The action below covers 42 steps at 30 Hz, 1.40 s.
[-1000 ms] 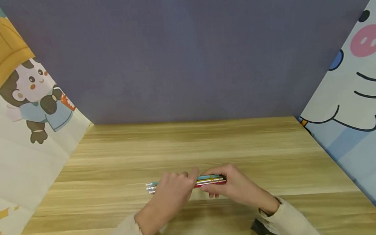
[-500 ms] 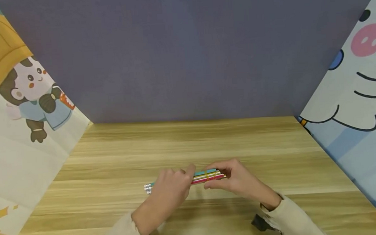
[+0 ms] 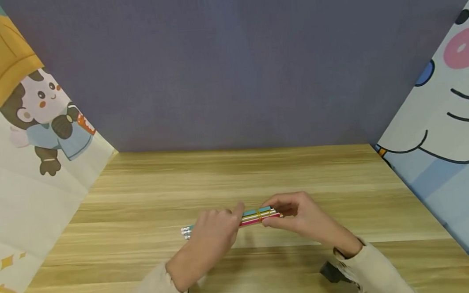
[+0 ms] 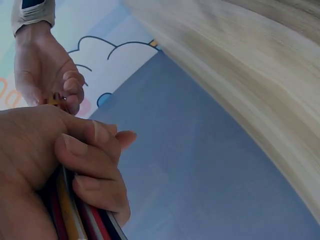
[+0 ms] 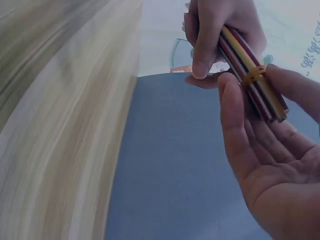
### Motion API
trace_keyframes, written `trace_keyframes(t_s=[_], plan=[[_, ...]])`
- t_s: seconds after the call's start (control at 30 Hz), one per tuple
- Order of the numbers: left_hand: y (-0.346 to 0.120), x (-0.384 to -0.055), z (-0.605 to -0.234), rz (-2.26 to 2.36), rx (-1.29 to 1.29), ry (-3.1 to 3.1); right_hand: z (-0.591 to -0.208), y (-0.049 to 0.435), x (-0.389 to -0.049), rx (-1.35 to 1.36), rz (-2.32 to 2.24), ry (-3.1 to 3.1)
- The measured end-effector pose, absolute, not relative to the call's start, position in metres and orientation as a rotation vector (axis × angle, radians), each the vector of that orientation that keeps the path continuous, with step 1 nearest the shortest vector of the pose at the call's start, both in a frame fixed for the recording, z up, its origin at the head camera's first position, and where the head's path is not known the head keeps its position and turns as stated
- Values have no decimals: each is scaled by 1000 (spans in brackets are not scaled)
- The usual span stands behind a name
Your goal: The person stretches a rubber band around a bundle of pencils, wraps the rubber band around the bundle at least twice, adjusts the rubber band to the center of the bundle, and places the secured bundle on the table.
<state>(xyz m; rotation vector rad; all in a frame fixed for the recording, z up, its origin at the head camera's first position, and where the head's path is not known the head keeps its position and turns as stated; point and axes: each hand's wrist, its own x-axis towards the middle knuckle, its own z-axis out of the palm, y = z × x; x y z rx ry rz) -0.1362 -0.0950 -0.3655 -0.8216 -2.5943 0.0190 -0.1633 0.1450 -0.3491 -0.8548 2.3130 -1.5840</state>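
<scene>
A bundle of pencils [image 3: 254, 216] in blue, yellow, white and red lies across both hands, its white eraser ends [image 3: 186, 232] sticking out at the left. My left hand [image 3: 213, 231] grips the bundle around its middle, fingers curled in the left wrist view. A yellow rubber band [image 5: 254, 76] circles the pencils near their right end. My right hand [image 3: 301, 213] has thumb and forefinger at either side of the band, pinching it; its other fingers curve below the pencil ends in the right wrist view.
A wood-grain table [image 3: 236, 177] lies under the hands, with a plain grey-blue panel [image 3: 230, 67] behind it. Cartoon-printed sheets line the left side [image 3: 34, 197] and the right side [image 3: 450, 170]. A black object [image 3: 332, 273] shows beside the right sleeve.
The bundle's right end has tilted up and away from me. My right hand has moved up and slightly right, uncovering more of the pencil ends. The left hand keeps its grip.
</scene>
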Motion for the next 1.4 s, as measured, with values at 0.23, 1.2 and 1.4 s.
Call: trace_keyframes(t_s=[0.23, 1.2, 1.4], plan=[[-95, -136, -369, 83, -724, -2526, -353, 135, -160, -808, -1658, 2595], [-72, -121, -394, 376, -623, -2437, -371, 112, -136, -1107, -577, 3426], [-69, -121, -398, 408, -644, -2357, -371, 112, -137, -1033, -596, 3411]])
